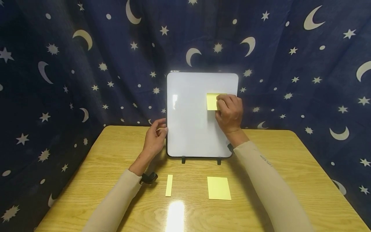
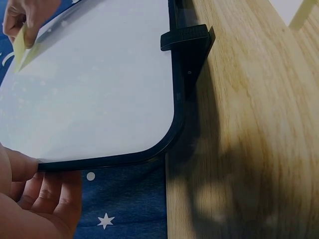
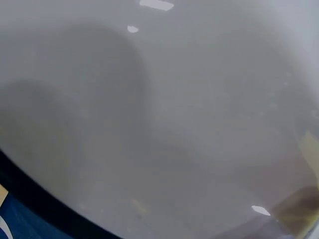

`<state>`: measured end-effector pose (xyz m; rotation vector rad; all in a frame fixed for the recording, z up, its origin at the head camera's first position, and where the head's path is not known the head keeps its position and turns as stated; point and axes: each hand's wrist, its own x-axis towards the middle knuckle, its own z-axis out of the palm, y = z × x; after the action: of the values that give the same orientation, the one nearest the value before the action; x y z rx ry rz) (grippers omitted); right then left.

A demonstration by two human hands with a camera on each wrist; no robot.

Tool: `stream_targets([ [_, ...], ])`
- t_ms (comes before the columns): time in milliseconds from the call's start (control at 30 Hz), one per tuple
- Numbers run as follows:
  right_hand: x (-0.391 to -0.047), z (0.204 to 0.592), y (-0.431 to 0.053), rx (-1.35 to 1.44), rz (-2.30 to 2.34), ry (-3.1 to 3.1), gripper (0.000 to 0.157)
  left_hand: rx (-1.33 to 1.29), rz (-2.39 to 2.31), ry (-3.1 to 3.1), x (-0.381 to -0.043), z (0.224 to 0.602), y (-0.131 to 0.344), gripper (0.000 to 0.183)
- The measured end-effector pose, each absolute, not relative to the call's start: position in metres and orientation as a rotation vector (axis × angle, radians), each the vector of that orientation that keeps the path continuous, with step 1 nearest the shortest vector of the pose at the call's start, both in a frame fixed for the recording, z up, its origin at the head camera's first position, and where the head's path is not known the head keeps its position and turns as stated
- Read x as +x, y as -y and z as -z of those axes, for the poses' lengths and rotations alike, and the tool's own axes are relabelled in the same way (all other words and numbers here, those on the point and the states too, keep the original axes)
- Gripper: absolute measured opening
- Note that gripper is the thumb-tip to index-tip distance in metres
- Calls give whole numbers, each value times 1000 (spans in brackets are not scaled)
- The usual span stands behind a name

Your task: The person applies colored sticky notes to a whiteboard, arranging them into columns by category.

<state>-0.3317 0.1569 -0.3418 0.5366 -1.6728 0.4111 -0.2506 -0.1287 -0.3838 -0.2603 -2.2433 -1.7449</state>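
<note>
We count, from the left: one left hand [image 1: 154,138], thumb before and fingers behind, gripping the side edge of one whiteboard [image 1: 189,129], standing on black feet [image 1: 183,160]; one narrow yellow strip [image 1: 169,185], flat on the bench [image 1: 121,145]; one yellow note [image 1: 212,102], over the whiteboard's right half; one yellow square [image 1: 219,188], flat on the bench; one right hand [image 1: 231,112], pinching the yellow note.

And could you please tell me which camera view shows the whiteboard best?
The head view, since nearly the whole whiteboard fits in it. The left wrist view shows only part, with a rounded corner and one black support; the right wrist view, just a stretch of pale surface and dark edge.
</note>
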Motion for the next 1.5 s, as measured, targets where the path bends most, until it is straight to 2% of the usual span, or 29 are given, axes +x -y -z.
stream_targets([
  [467, -333, 344, -159, 531, -390, 1732, 16, -243, 1772, 2241, -251, 385, 128, 42],
  [700, -331, 343, -158, 521, -377, 1757, 15, -255, 1751, 2235, -272, 410, 135, 41],
  [1000, -331, 344, -159, 503, -382, 1783, 17, -278, 1742, 2245, -245, 378, 128, 40],
  [1200, -331, 345, -163, 528, -376, 1792, 22, -292, 1732, 2246, -246, 378, 127, 39],
  [1400, -332, 348, -165, 556, -381, 1783, 9, -274, 1741, 2250, -262, 395, 131, 41],
  [1500, -331, 351, -166, 555, -391, 1783, 8, -275, 1733, 2249, -270, 407, 134, 42],
])
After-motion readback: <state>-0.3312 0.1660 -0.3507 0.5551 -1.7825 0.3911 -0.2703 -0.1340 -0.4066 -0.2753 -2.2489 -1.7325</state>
